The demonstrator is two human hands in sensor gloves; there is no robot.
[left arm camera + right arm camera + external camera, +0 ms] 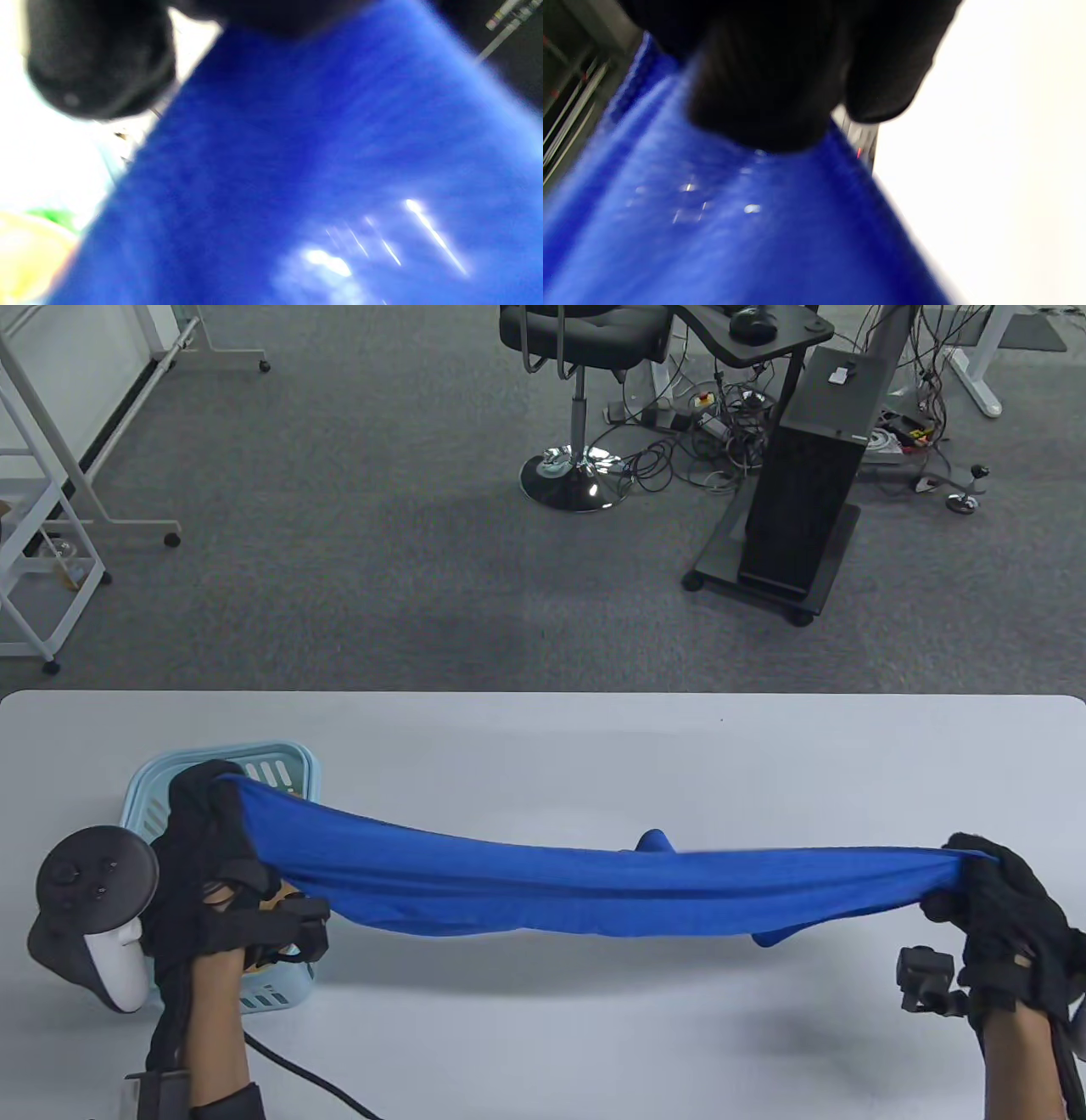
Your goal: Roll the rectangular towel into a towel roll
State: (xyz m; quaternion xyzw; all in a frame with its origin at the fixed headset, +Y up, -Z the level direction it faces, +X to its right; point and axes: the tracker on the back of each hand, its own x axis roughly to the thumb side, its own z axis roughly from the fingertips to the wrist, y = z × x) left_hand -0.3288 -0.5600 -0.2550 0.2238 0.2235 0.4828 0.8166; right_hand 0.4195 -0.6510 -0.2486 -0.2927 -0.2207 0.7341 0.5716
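Both wrist views blur; left hand and right hand fingers clamp the blue towel, hiding its ends.

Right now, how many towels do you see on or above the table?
1. A blue towel is stretched above the table, the left hand gripping one end and the right hand the other. The basket behind may hide more.

A pale blue slatted basket sits on the white surface near its left end. Beyond the far edge lies grey carpet with a black swivel chair on a chrome base, a black rolling stand, tangled cables and white frame legs at left.
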